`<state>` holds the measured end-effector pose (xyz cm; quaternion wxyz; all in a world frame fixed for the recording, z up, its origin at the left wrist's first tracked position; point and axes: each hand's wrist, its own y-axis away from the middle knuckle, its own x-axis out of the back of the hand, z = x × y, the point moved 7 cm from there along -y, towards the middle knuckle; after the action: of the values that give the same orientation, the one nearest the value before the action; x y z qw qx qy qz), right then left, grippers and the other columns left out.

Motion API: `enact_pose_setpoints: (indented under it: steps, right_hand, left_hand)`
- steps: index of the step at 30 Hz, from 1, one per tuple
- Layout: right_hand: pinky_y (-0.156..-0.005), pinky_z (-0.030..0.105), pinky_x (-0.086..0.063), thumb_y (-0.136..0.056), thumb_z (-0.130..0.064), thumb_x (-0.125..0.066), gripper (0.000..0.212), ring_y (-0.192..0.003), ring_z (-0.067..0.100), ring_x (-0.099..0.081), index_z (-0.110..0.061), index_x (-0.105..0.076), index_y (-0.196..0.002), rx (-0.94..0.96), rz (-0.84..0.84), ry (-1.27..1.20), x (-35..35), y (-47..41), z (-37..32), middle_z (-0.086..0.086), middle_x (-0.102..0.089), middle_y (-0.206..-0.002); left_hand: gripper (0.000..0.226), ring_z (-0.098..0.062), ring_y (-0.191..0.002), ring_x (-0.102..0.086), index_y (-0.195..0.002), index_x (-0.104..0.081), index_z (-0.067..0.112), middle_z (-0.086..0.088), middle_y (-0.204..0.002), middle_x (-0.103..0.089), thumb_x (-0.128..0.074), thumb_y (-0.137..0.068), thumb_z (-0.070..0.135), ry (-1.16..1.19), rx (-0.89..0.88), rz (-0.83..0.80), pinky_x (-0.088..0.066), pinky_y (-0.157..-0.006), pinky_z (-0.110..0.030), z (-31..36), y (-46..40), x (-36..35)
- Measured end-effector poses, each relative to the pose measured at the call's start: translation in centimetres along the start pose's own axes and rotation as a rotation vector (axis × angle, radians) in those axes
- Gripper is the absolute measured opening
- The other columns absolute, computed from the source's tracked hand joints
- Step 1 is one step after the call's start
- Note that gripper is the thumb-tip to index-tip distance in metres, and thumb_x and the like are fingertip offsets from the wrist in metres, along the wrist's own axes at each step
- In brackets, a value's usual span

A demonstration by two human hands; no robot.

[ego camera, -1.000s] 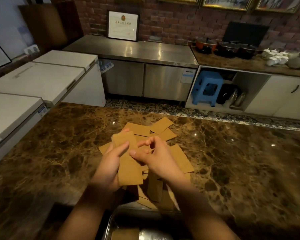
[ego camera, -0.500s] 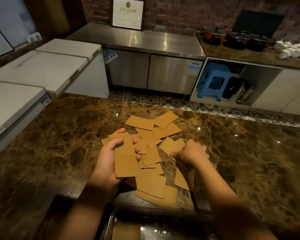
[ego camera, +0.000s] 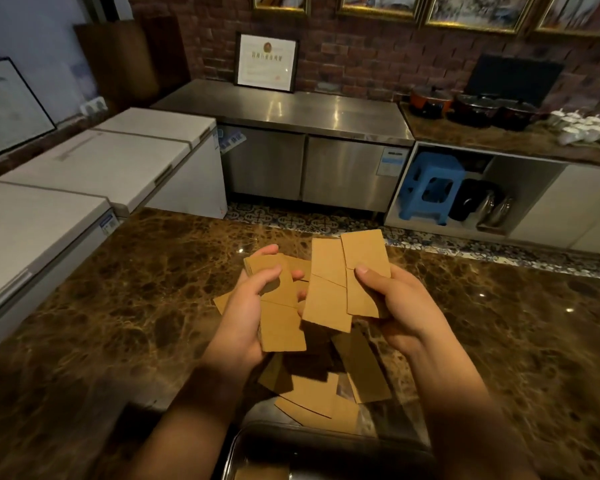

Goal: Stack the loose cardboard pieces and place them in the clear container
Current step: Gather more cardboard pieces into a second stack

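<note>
My left hand (ego camera: pixel 243 320) holds a small stack of brown cardboard pieces (ego camera: pixel 279 323) above the marble counter, thumb across the top. My right hand (ego camera: pixel 399 306) grips a fan of several cardboard pieces (ego camera: pixel 347 271), raised close beside the left stack. More loose cardboard pieces (ego camera: pixel 326 393) lie scattered on the counter beneath both hands. The clear container (ego camera: pixel 326 441) sits at the near edge of the counter, right below my forearms; its contents are mostly hidden.
The brown marble counter (ego camera: pixel 118 306) stretches wide to left and right. White chest freezers (ego camera: pixel 101 161) stand to the left. A steel cabinet (ego camera: pixel 309 133), a blue stool (ego camera: pixel 430 185) and pots lie beyond a tiled floor strip.
My right hand has lifted several pieces off the counter and brought them up next to the left hand's stack. The left hand rose slightly with its stack.
</note>
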<state>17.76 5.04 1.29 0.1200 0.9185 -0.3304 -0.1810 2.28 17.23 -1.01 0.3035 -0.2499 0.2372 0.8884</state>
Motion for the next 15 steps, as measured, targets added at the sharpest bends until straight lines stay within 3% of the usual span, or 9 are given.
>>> enact_pose_setpoints:
  steps: [5,9,15]
  right_hand:
    - [-0.064,0.036,-0.061,-0.092,-0.013,-0.066,0.026,-0.091,0.029,-0.077,-0.008,-0.067,-0.117,0.006,-0.097,-0.112,-2.5,1.9,-0.8,0.015,-0.078,-0.103]
    - [-0.068,0.038,-0.062,-0.094,-0.012,-0.065,0.025,-0.093,0.03,-0.076,-0.009,-0.065,-0.119,0.012,-0.121,-0.097,-3.5,2.5,-0.9,0.015,-0.078,-0.104]
    - [-0.068,0.036,-0.062,-0.092,-0.013,-0.068,0.028,-0.091,0.026,-0.077,-0.016,-0.064,-0.12,0.1,-0.112,-0.033,-5.5,2.8,-0.6,0.008,-0.079,-0.102]
  left_hand:
    - [0.021,-0.019,-0.087,-0.076,-0.109,-0.071,0.043,0.002,-0.1,-0.078,-0.061,-0.092,0.034,-0.1,-0.082,-0.042,-0.06,-0.06,-0.035,1.6,0.9,-1.2]
    - [0.039,-0.022,-0.095,-0.075,-0.116,-0.068,0.042,0.002,-0.106,-0.077,-0.068,-0.078,0.049,-0.104,-0.117,-0.074,-0.06,-0.07,-0.042,2.4,1.3,-1.4]
    - [0.053,-0.026,-0.097,-0.074,-0.127,-0.063,0.036,-0.005,-0.11,-0.076,-0.076,-0.076,0.023,-0.098,-0.164,-0.124,-0.06,-0.071,-0.039,2.4,1.7,-1.8]
